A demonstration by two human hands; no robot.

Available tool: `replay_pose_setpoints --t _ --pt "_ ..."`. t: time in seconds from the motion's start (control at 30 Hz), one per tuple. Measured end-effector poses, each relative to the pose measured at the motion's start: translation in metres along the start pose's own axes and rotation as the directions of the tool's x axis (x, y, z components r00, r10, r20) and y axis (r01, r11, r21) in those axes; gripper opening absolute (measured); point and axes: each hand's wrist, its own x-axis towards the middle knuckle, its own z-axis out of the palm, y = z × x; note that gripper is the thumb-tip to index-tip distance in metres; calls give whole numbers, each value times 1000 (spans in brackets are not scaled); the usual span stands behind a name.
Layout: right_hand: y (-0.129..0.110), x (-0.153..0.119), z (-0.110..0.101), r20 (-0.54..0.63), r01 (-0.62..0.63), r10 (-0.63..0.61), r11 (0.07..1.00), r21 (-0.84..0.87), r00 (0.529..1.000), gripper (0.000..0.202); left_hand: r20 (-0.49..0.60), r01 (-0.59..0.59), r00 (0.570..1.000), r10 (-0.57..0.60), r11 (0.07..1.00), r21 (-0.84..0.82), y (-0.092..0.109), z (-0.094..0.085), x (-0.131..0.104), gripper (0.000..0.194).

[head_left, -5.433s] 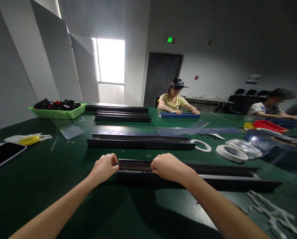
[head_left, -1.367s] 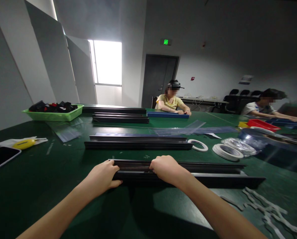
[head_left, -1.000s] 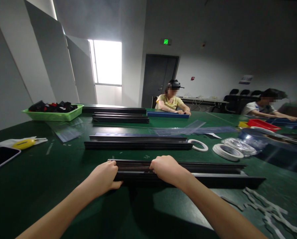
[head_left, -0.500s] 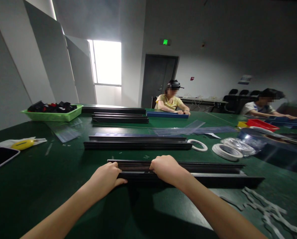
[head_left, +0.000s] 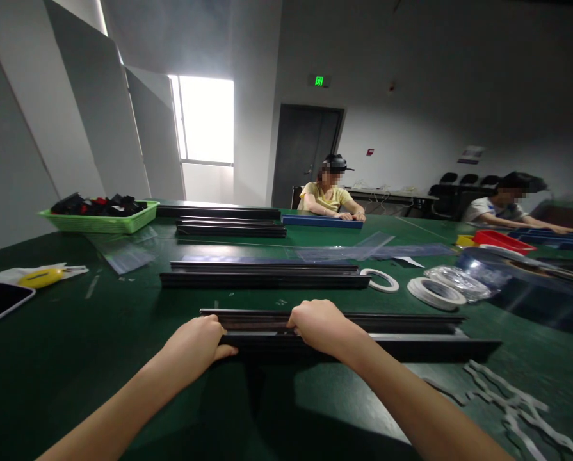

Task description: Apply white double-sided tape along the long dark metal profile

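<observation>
A long black channel piece (head_left: pixel 440 349) lies crosswise on the green table in front of me. My left hand (head_left: pixel 200 339) grips its left end, with the thumb on the near wall and the fingers over the inside. Further right, my right hand (head_left: pixel 315 323) is curled at the channel, its fingertips down inside; whatever they pinch there is hidden. A second black channel (head_left: pixel 267 280) lies beyond, parallel to the first.
White tape rolls (head_left: pixel 435 293) and a large film roll (head_left: pixel 531 282) are at the right. Thin grey strips (head_left: pixel 507 390) lie near right. A green basket (head_left: pixel 123 223) and a phone (head_left: pixel 2 304) are left. Two people sit across the table.
The near channel has slid slightly left, and my left hand has moved left with it. My right hand stays at nearly the same spot.
</observation>
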Motion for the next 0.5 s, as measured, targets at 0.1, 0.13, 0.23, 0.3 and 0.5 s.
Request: replay_pose_setpoints --t 0.1,0.13,0.23,0.3,0.5 --pt "0 1 0 6 -22 22 1000 -4 1000 23 -7 4 1000 -4 999 51 -1 3 1 40" --pt "-1 1 1 9 -28 28 1000 -5 1000 22 -14 5 1000 -5 998 65 -1 3 1 41" --pt "-1 1 2 16 -34 34 999 -14 999 20 -26 -8 1000 11 996 92 -1 3 1 42" --pt "-1 2 2 16 -31 31 999 -19 999 19 -24 -17 1000 20 994 104 -1 2 1 41" --pt "0 2 3 11 -22 22 1000 -9 1000 20 -19 -39 999 41 993 110 -4 1 1 43"
